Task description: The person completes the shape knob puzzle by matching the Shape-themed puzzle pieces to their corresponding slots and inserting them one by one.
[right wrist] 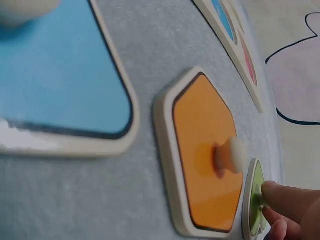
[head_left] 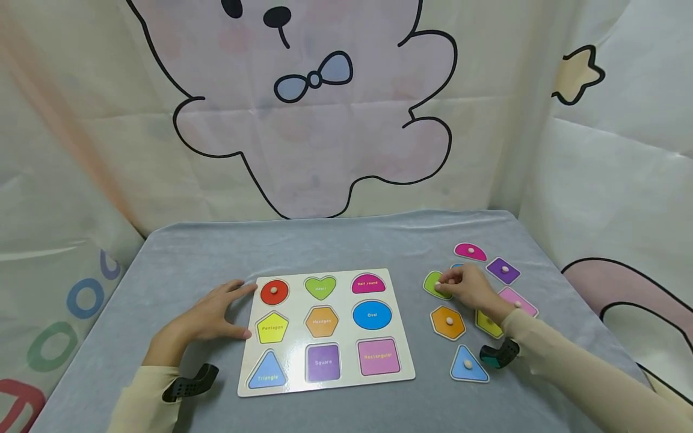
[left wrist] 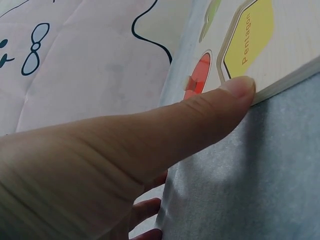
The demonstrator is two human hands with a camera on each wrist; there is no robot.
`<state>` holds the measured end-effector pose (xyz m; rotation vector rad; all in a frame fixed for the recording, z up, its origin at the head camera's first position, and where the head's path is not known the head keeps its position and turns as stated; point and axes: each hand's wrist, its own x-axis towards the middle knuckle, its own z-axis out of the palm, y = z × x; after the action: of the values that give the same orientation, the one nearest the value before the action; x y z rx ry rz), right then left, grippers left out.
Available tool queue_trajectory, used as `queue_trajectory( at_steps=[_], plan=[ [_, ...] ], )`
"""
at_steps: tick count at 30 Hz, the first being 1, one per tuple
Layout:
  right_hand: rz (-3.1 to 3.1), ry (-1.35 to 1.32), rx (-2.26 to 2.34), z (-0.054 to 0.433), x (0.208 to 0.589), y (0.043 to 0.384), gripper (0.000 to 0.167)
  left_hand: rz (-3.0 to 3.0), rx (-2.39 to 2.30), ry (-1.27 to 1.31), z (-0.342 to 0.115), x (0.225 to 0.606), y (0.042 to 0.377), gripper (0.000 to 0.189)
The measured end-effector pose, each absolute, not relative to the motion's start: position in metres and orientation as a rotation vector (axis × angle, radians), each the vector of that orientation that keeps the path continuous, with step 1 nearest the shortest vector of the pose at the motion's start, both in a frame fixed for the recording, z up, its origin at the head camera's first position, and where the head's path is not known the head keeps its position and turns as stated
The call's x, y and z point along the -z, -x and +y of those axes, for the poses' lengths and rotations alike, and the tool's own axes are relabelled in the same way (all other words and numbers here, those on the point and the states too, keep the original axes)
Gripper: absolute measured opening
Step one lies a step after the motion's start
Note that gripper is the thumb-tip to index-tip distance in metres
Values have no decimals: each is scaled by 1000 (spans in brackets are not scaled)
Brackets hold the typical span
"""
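Note:
My left hand (head_left: 208,316) rests at the left edge of a white shape puzzle board (head_left: 295,385), fingers spread, with thumb and fingertips touching its side. In the left wrist view, the thumb (left wrist: 200,112) lies against the edge beside the yellow pentagon. A red circle piece (head_left: 274,292) with a knob sits in the board's top left slot. To the right of the board, my right hand (head_left: 477,290) pinches the knob of a green heart piece (head_left: 431,281). This heart piece (right wrist: 255,200) appears to lie on the cloth, partly hidden by the fingers.
Loose knobbed pieces lie around the right hand: an orange hexagon (head_left: 447,323), a blue triangle (head_left: 468,367), a yellow piece (head_left: 489,325), a pink rectangle (head_left: 520,299), a purple square (head_left: 503,270) and a magenta half round (head_left: 470,251). A blue piece is mostly hidden. Grey cloth (head_left: 325,415) covers the table.

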<state>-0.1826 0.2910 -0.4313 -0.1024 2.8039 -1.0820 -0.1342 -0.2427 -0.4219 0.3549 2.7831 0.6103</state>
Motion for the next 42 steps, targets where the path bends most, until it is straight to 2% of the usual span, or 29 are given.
queue_trajectory(
  at_steps=[12, 21, 35, 42],
  plan=[
    [2825, 42, 1036, 285, 432, 183, 19, 2782, -619, -355, -243, 424, 134, 103],
    [2779, 227, 1174, 282, 429, 186, 21, 2786, -612, -343, -242, 425, 135, 104],
    [2738, 384, 1206, 273, 419, 193, 23, 2789, -618, -352, -243, 423, 134, 103],
    [2729, 381, 1201, 266, 415, 194, 22, 2789, -616, -352, -242, 424, 134, 103]
  ],
)
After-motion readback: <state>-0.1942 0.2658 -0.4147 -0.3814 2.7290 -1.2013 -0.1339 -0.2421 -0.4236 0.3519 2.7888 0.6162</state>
